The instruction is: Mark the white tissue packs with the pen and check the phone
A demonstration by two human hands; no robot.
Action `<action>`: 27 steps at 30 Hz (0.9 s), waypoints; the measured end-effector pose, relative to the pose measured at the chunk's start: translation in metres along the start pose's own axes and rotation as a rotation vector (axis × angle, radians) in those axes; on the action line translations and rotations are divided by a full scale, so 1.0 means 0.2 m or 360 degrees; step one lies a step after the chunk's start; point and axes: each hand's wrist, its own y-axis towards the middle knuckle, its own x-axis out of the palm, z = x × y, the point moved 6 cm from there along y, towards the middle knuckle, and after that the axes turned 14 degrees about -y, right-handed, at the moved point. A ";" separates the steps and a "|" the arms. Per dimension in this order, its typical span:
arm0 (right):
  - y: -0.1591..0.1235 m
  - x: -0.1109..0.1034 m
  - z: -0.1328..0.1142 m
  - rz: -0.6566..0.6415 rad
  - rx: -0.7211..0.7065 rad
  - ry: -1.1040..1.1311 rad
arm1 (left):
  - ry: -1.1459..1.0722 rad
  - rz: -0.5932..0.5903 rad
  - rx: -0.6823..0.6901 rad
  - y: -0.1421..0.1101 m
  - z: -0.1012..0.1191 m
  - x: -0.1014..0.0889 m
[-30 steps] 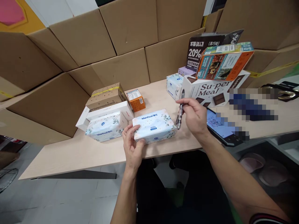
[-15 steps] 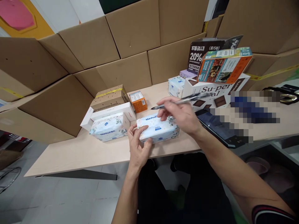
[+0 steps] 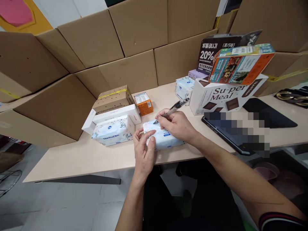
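Held the pen (image 3: pixel 177 105) in the right hand (image 3: pixel 179 125), pinched low between thumb and fingers, tilted back toward the right end of the tabletop (image 3: pixel 96 164). Set the point at the top of the pack (image 3: pixel 165 141), toward its far left corner; could not confirm contact. Gripped the pack's left end with the left hand (image 3: pixel 145 154), thumb and fingers around it, close to the tabletop's front edge, with the other pack (image 3: pixel 112 132) just beside on the left. Seemed to call for light, even pressure, likely to avoid denting or piercing the soft wrap. Probably needed a steady left brace, without squeezing enough to crease the top. Best done with left fingers clear of the point and the whole base supported, well inside the front edge.
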 end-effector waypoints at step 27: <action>-0.01 0.01 -0.07 -0.0113 -0.0204 -0.0208 | 0.0041 0.0026 0.0000 0.00 0.01 0.00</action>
